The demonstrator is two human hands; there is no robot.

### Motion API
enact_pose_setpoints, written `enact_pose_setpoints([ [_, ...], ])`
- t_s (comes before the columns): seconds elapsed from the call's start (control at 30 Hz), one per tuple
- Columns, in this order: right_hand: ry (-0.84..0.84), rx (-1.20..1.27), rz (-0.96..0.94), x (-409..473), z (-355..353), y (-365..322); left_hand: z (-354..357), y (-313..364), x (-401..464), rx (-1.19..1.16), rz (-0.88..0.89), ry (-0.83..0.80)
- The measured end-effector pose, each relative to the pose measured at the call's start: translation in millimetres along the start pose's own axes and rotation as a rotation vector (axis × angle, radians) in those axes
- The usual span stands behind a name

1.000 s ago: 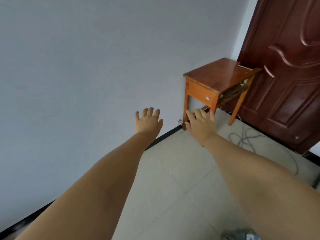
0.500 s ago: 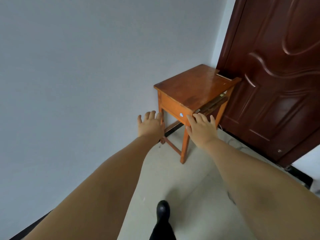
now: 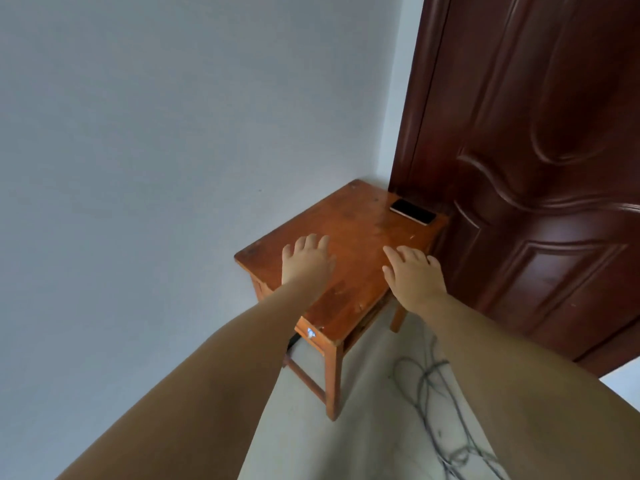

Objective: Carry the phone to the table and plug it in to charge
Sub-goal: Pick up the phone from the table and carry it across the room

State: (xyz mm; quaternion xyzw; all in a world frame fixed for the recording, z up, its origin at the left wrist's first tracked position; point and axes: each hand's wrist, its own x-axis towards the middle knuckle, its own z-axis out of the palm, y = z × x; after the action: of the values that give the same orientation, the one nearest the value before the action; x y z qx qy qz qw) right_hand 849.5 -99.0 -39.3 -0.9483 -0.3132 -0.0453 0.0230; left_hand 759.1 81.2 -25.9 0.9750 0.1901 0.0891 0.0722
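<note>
A black phone with a light edge lies flat at the far right corner of a small orange-brown wooden table. My left hand hovers over the near left part of the tabletop, fingers apart, holding nothing. Over the table's near right edge, my right hand is stretched out with spread fingers and is empty too. Both hands are short of the phone and apart from it.
The table stands in a corner between a pale grey wall and a dark red-brown panelled door. A drawer with a small knob faces me. Grey cables lie tangled on the tiled floor to the table's right.
The view has closed in on the table, which now lies under my hands. The phone on its far corner has come into clear sight. Both hands stay empty and spread.
</note>
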Motion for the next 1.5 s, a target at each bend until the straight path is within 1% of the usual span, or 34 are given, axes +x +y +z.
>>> enact_pose_setpoints([
  [0.03, -0.007, 0.000, 0.005, 27.0, 8.0, 19.7, 14.1, 10.5, 30.0, -0.004, -0.006, -0.005],
  [0.13, -0.024, -0.004, -0.013, 66.1, 20.0, 45.4, 36.3, 18.3, 70.9, -0.002, -0.014, -0.020],
  [0.27, -0.053, -0.015, -0.066, 167.7, 41.3, 111.1, 79.4, 46.0, 168.6, -0.034, -0.111, -0.051],
  [0.33, -0.068, -0.028, -0.098, 206.4, 48.4, 138.3, 95.2, 58.3, 202.8, -0.037, -0.130, -0.071],
  [0.47, -0.125, -0.020, -0.085, 272.4, 68.7, 186.7, 131.8, 84.0, 260.8, -0.073, -0.168, -0.114],
  [0.67, -0.247, 0.064, -0.010, 332.8, 119.2, 208.3, 193.0, 95.6, 319.6, -0.102, -0.223, -0.210],
  [0.8, -0.301, 0.104, 0.056, 366.3, 153.6, 215.0, 228.1, 95.5, 355.8, -0.120, -0.202, -0.249],
  [0.87, -0.332, 0.107, 0.066, 381.0, 168.4, 216.6, 242.8, 93.9, 370.8, -0.127, -0.199, -0.241],
  [0.97, -0.421, 0.075, 0.068, 398.7, 186.8, 221.6, 264.1, 92.4, 383.1, -0.102, -0.204, -0.269],
  [1.03, -0.451, 0.116, 0.107, 403.5, 196.1, 226.4, 277.4, 92.6, 381.5, -0.061, -0.206, -0.270],
  [1.1, -0.430, 0.168, 0.119, 408.1, 202.6, 231.9, 287.2, 93.1, 379.9, -0.034, -0.199, -0.249],
  [1.2, -0.336, 0.252, 0.119, 414.2, 203.3, 241.4, 291.2, 93.7, 380.6, -0.019, -0.194, -0.223],
  [1.33, -0.332, 0.330, 0.141, 424.4, 199.0, 248.7, 293.0, 94.0, 383.0, -0.009, -0.190, -0.221],
  [1.4, -0.323, 0.319, 0.135, 428.4, 195.8, 250.3, 293.5, 93.7, 382.3, -0.007, -0.192, -0.230],
  [1.5, -0.294, 0.228, 0.089, 434.9, 183.4, 252.8, 289.6, 93.3, 385.0, -0.010, -0.191, -0.279],
])
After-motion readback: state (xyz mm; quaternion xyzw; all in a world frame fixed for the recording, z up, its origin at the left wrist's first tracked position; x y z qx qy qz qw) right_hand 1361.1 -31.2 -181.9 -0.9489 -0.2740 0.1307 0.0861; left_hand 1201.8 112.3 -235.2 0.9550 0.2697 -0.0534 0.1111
